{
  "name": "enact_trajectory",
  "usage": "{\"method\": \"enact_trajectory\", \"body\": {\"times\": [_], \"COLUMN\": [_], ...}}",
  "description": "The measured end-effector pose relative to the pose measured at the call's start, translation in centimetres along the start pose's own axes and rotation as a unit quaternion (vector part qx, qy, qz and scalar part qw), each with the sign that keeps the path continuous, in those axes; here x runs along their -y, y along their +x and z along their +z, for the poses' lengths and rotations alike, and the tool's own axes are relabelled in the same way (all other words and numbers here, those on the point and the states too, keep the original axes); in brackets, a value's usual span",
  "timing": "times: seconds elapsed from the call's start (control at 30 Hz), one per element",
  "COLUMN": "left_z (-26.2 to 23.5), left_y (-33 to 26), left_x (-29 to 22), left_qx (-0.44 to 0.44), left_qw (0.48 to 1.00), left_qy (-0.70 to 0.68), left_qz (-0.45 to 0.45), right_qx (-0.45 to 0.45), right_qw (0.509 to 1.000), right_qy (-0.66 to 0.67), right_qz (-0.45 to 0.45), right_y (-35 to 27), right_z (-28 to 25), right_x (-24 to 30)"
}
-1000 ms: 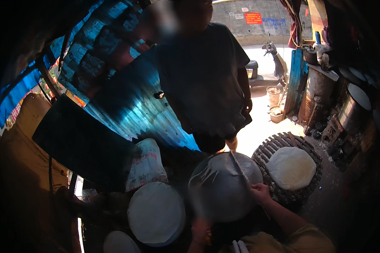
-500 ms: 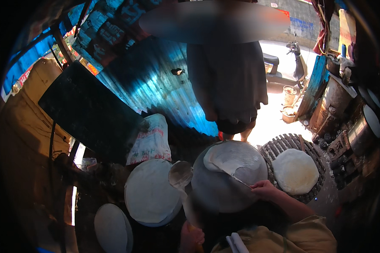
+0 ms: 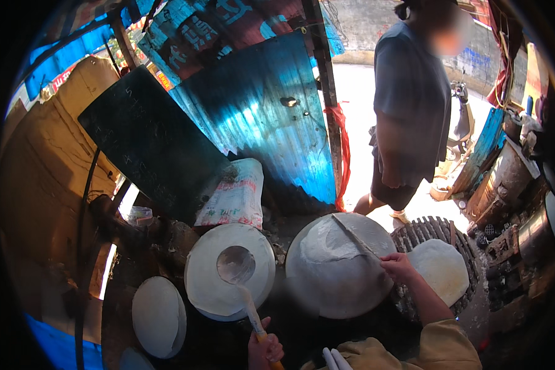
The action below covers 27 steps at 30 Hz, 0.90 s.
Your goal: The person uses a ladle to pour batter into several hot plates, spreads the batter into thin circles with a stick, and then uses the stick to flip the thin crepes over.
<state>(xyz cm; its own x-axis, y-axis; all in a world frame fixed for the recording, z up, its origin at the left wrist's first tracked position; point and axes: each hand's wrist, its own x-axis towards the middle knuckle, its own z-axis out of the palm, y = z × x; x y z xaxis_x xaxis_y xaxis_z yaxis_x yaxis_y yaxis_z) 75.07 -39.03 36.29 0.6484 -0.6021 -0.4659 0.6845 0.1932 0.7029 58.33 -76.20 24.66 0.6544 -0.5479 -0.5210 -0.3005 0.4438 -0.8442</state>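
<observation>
My left hand [image 3: 264, 350] is closed around the handle of a long ladle [image 3: 235, 265]. The ladle's round bowl is over the white top of a round tub [image 3: 198, 277]; whether it touches that surface I cannot tell. My right hand [image 3: 398, 267] grips one end of a thin flat stick [image 3: 356, 237], which slants up and left across a large round griddle [image 3: 327, 299]. Wet pale batter [image 3: 333, 240] covers the griddle's upper middle, under the stick. Right of the griddle, a pale round flatbread [image 3: 443, 271] lies on a slatted round rack [image 3: 415, 234].
A second round white-topped container [image 3: 157, 317] stands at the lower left. Behind the tub is a printed white sack [image 3: 237, 194], beside a dark board [image 3: 148, 145]. A person [image 3: 413, 105] stands beyond the griddle, near a parked scooter [image 3: 465, 117]. Metal drums [image 3: 499, 172] line the right side.
The ladle has moved left from between tub and griddle to over the tub. The stick's far end has swung up across the batter. The person beyond has moved right and turned sideways.
</observation>
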Motion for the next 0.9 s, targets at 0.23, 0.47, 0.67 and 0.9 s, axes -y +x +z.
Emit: {"method": "enact_trajectory", "body": {"times": [0.23,0.47,0.67,0.9], "left_z": [-1.0,3.0,1.1,1.3], "left_y": [-2.2,-0.6,-0.8,-0.7], "left_x": [-0.4,-1.4,-0.2,-0.2], "left_qx": [0.037,0.025,0.039,0.076], "left_qw": [0.998,0.999,0.999,0.989], "left_qy": [-0.047,-0.039,-0.009,-0.123], "left_qz": [0.024,-0.018,0.013,0.003], "right_qx": [0.107,0.119,0.076,0.210], "right_qw": [0.990,0.986,0.989,0.952], "right_qy": [-0.074,-0.116,-0.125,-0.159], "right_qz": [0.051,0.030,-0.013,0.153], "right_y": [-2.0,-0.6,1.9,0.1], "right_z": [-1.7,1.6,-3.9,-1.5], "right_x": [1.8,1.6,3.8,2.6]}}
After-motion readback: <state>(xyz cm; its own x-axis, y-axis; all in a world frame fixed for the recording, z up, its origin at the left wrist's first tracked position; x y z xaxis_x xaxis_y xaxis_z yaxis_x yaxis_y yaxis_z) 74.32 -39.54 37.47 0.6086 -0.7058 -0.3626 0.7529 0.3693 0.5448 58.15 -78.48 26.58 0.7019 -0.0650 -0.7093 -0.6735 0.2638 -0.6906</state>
